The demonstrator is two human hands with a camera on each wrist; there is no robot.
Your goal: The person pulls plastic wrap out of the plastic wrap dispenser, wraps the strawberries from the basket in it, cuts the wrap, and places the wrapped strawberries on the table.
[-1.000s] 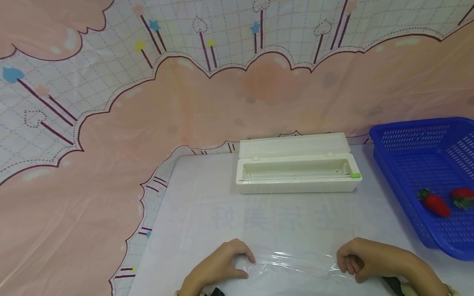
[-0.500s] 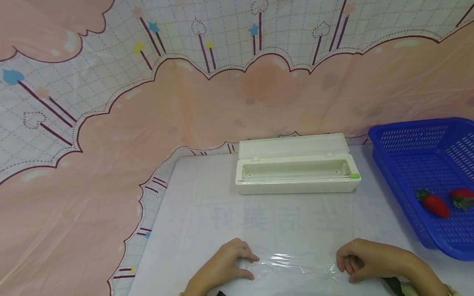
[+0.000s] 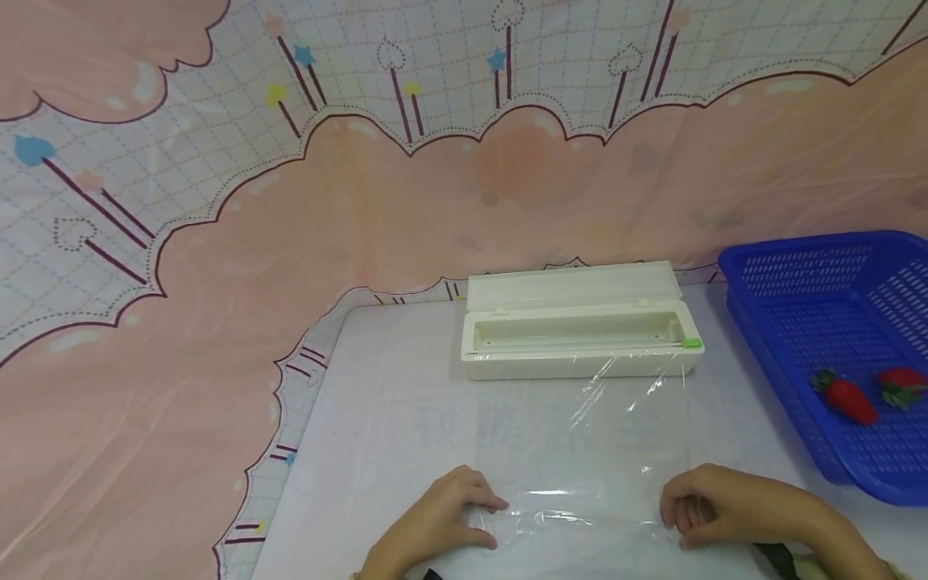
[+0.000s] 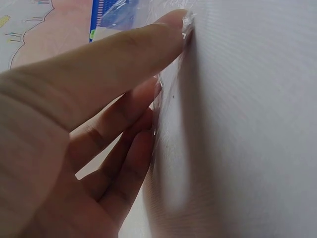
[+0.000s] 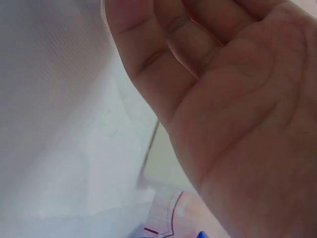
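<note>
A sheet of clear cling film point(image 3: 565, 515) runs from a white dispenser box point(image 3: 580, 346) toward me over the white tabletop. At its near left part my left hand point(image 3: 442, 519) holds the film, thumb and fingertips set apart. In the left wrist view the film gathers at the tips of the left hand point(image 4: 99, 114). My right hand point(image 3: 725, 507) has its fingers curled at the film's near right part. Its palm fills much of the right wrist view, where the right hand point(image 5: 223, 99) has its fingertips cut off by the top edge.
The dispenser's lid point(image 3: 573, 286) is up, with a green slider point(image 3: 691, 343) at its right end. A blue basket point(image 3: 783, 395) on the right contains a strawberry point(image 3: 847, 399) and another strawberry point(image 3: 901, 387). A patterned cloth point(image 3: 406, 209) hangs behind.
My left hand has shifted slightly right, and the right thumb slightly left. New shiny creases show in the film near the box's front. The box and basket stay put.
</note>
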